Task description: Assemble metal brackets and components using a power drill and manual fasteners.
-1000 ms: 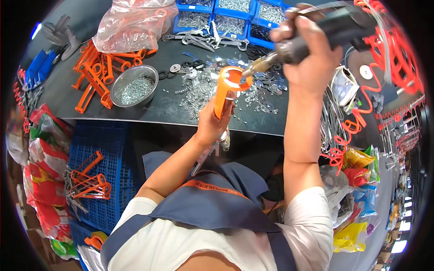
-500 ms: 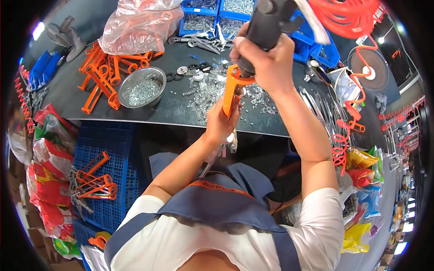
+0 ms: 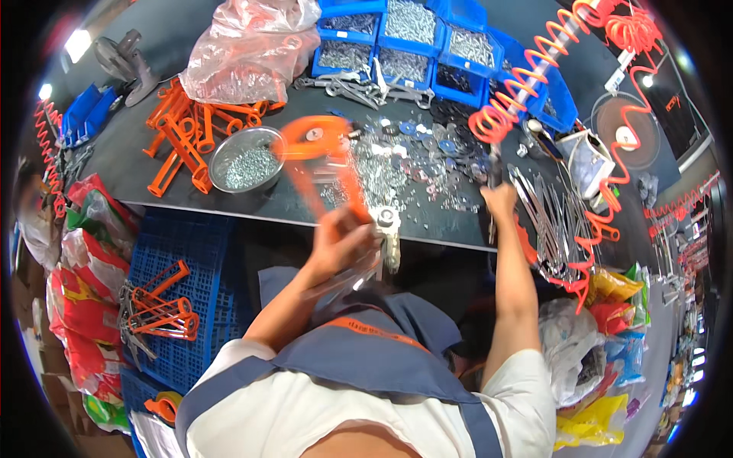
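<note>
In my left hand (image 3: pixel 342 246), fingers closed, is an orange caulking gun frame (image 3: pixel 351 179), smeared by motion. It tilts up and left over the table's front edge, its wide round end near the metal bowl (image 3: pixel 221 164). My right hand (image 3: pixel 500 200) is wrapped round the dark grip of a pneumatic screwdriver (image 3: pixel 495 169), held well to the right, apart from the frame. A coiled red hose (image 3: pixel 527 84) runs up from the tool. Small metal parts (image 3: pixel 374 164) lie scattered between the hands. Beside my left hand, a pale round metal piece (image 3: pixel 387 219) sits at the table edge.
Orange frames (image 3: pixel 183 141) are piled at the left, near a plastic bag (image 3: pixel 256 57). Blue bins (image 3: pixel 408 38) of small hardware stand at the back. Metal rods (image 3: pixel 546 202) lie right of my right hand. A blue crate (image 3: pixel 175 237) is below left.
The screwdriver has come off the frame's end and moved right and down with my right hand. My left hand has lowered and swung the frame left.
</note>
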The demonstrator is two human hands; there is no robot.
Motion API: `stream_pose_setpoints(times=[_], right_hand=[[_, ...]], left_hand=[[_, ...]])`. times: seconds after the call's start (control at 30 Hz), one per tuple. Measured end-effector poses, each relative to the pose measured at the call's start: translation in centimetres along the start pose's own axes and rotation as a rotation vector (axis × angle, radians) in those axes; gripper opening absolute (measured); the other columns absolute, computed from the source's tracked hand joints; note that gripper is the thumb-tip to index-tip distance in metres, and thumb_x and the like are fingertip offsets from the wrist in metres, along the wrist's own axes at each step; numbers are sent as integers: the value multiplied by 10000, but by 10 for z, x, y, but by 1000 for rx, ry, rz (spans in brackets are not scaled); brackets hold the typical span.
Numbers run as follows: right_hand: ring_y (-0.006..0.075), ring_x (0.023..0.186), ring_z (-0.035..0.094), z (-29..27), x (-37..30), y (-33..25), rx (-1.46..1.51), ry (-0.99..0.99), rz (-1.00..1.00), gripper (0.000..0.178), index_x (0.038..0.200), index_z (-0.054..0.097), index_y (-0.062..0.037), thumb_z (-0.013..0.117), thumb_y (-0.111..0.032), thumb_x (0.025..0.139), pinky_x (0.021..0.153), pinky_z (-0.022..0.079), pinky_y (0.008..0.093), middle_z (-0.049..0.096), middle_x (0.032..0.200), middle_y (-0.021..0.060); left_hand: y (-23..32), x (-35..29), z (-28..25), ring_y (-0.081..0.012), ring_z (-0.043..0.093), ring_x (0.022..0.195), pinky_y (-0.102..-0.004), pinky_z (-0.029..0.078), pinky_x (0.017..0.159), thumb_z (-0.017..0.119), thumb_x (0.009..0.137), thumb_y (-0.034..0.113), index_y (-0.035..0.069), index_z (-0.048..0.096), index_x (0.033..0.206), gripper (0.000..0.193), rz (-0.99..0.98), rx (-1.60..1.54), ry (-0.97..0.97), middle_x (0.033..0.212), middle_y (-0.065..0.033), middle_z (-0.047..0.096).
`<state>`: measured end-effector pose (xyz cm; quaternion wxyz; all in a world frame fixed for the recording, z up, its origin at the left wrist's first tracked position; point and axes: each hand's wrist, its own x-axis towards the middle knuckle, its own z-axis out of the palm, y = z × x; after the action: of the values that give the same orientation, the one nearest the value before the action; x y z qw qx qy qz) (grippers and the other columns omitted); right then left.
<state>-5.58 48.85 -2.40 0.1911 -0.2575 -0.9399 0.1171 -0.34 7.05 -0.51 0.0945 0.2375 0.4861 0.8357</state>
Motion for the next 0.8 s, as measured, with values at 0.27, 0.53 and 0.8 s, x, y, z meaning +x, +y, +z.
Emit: stream_pose_setpoints(times=[0.27, 0.53, 0.8], right_hand=[[411, 1363, 265, -57, -186, -198, 724, -137, -1121, 667, 1354, 360, 79, 547, -329, 861, 1125, 165, 471, 309, 1439, 277], [251, 1181, 490, -30, -288, -304, 2103, -943, 227, 587, 1357, 361, 29, 334, -417, 976, 969, 420, 401, 474, 1315, 159], [250, 1082, 588, -35, -227, -225, 1508, -1055, -229, 273, 1177, 508, 76, 472, -23, 926, 936, 475, 356, 563, 1185, 166]], left_hand=[[39, 13, -53, -132, 456, 685, -296, 415, 691, 526, 811, 104, -1, 499, 957, 182, 163, -801, 481, 761, -38, 448], [83, -11, -58, -137, 483, 671, -312, 422, 669, 539, 887, 219, 22, 531, 1007, 231, 296, -588, 481, 768, -53, 499], [201, -155, -245, -345, 594, 1043, -395, 471, 884, 677, 715, 31, 29, 582, 1142, 438, -223, 1637, 465, 1094, -171, 628]])
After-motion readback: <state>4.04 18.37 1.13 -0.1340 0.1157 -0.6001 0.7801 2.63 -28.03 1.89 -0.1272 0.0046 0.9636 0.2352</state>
